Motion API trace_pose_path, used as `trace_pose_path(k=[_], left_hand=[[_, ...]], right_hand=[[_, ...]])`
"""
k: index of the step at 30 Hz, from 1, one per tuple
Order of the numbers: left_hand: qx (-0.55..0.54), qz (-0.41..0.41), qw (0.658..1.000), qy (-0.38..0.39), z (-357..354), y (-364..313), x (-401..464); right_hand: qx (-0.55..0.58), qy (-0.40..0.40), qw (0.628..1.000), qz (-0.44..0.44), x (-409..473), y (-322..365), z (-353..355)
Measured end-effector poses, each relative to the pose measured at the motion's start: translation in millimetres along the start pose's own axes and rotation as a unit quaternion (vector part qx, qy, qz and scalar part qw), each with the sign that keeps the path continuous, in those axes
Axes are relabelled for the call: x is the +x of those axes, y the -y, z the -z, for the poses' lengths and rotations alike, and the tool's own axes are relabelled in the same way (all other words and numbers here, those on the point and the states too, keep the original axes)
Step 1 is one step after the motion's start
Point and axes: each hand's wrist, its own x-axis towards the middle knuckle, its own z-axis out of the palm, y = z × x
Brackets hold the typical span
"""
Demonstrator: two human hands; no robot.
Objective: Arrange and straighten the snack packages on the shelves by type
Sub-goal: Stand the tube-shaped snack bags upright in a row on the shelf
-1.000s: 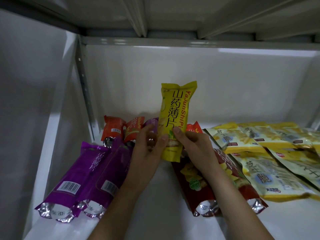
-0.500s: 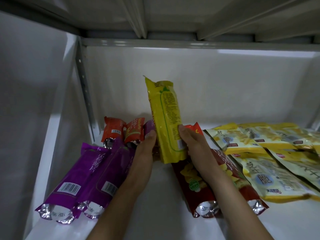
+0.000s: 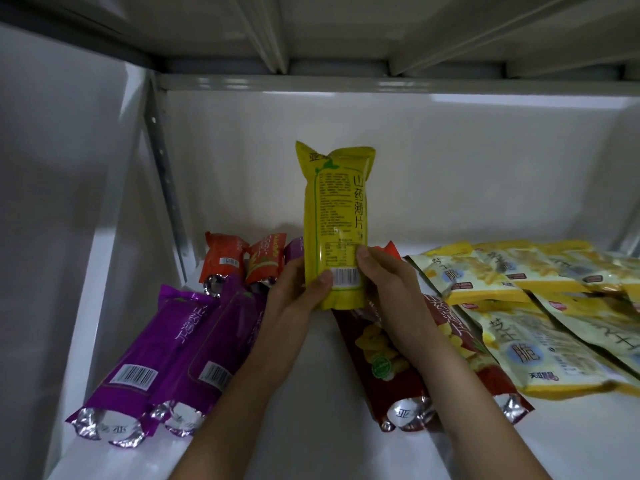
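Note:
A tall yellow snack pack [image 3: 336, 209] stands upright in the middle of the white shelf [image 3: 322, 427], its printed back and barcode facing me. My left hand [image 3: 294, 299] grips its lower left edge, thumb across the front. My right hand [image 3: 391, 289] pinches its lower right edge. Two purple tube packs [image 3: 166, 355] lie side by side at the left. Red packs [image 3: 381, 362] lie under my right forearm. Small orange-red packs [image 3: 242, 258] sit at the back left.
Several pale yellow flat bags [image 3: 526, 334] overlap on the right half of the shelf. A perforated metal upright [image 3: 164, 188] runs down the back left corner. The shelf above [image 3: 346, 36] hangs close overhead. The white back wall stands behind the packs.
The yellow pack has been turned about its upright axis: its front faced me, then its edge, now its back. Both hands shifted grip low on it.

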Motion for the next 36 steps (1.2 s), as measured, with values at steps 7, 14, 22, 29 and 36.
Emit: trace_pose_path(k=[7, 14, 22, 29, 36], left_hand=[[0.025, -0.013, 1.000, -0.006, -1, -3, 0], [-0.010, 0.019, 1.000, -0.019, 2, -1, 3], [-0.046, 0.042, 0.997, -0.033, 3, -3, 5], [-0.066, 0.068, 0.995, -0.013, 1, -2, 5], [-0.066, 0.047, 0.996, -0.049, 3, -7, 4]], right_hand=[[0.003, -0.003, 1.000, 0.002, -3, 1, -2], [0.000, 0.054, 0.998, -0.013, -6, 3, -4], [0.006, 0.078, 0.997, -0.014, -9, 4, -8], [-0.009, 0.070, 0.997, -0.012, -10, 5, -7], [0.007, 0.057, 0.998, -0.011, -11, 6, -8]])
